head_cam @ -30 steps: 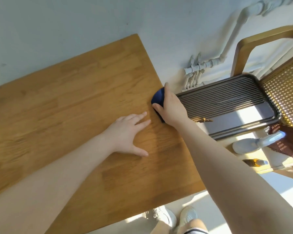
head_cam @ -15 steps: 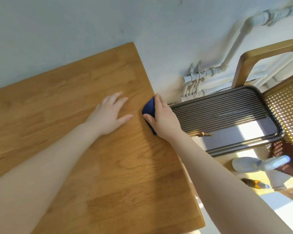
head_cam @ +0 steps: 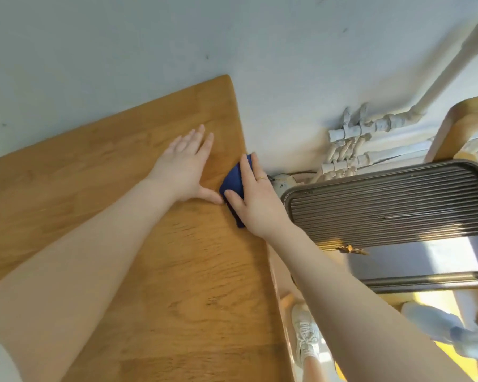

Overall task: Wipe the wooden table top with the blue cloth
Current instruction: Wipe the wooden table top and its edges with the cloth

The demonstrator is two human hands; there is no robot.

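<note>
the right hand (head_cam: 255, 201) is pressed flat on the blue cloth (head_cam: 234, 186), pinning it under palm and fingers right at the table's (head_cam: 149, 271) right edge, not far from the far right corner. probably so the wipe catches the very rim. the left hand (head_cam: 186, 166) lies open and empty, fingers spread on the wood just beside it, looks like bracing. the cloth's folded, long axis running along the right edge, pointing at the far corner.
</note>
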